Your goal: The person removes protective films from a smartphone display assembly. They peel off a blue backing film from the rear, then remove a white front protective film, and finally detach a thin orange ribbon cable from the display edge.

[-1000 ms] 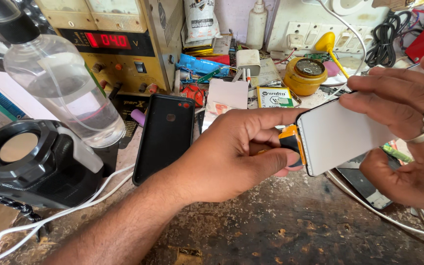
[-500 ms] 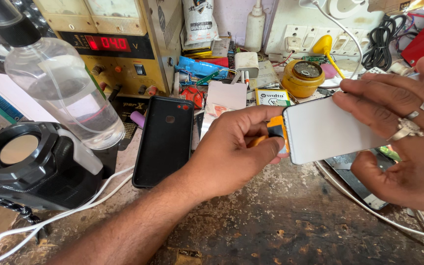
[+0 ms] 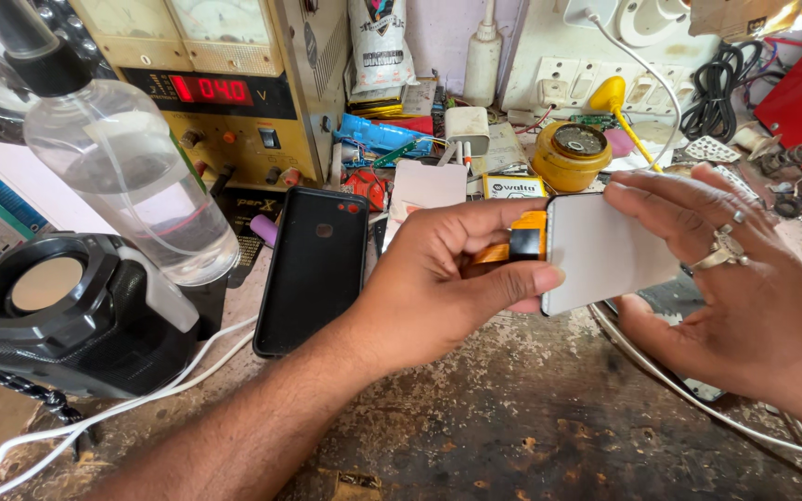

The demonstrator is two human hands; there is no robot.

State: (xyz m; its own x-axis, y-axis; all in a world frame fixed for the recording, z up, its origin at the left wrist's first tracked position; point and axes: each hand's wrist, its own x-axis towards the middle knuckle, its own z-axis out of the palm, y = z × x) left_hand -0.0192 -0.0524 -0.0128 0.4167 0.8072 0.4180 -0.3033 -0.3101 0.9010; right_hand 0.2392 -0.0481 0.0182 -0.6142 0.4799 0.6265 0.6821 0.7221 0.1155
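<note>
My left hand (image 3: 447, 278) pinches the orange and black flex cable end (image 3: 517, 243) of a flat pale grey phone screen panel (image 3: 601, 250). On the other side my right hand (image 3: 726, 288), with a ring on one finger, grips the panel's right edge, fingers over the top and thumb underneath. The panel is held in the air above the worn workbench (image 3: 531, 417), tilted with its blank back toward me. A black phone case (image 3: 313, 264) lies flat on the bench just left of my left hand.
A clear spray bottle (image 3: 118, 167) stands on a black speaker-like device (image 3: 76, 311) at left. A yellow power supply with a red display (image 3: 225, 93) sits behind. A round yellow tin (image 3: 577, 153), a white charger (image 3: 466, 125), white cables (image 3: 141, 399), black cords and small clutter crowd the back.
Both hands and the screen panel have shifted slightly left and lower in view. My left fingers have tightened around the orange flex end. The grip on the panel is unchanged.
</note>
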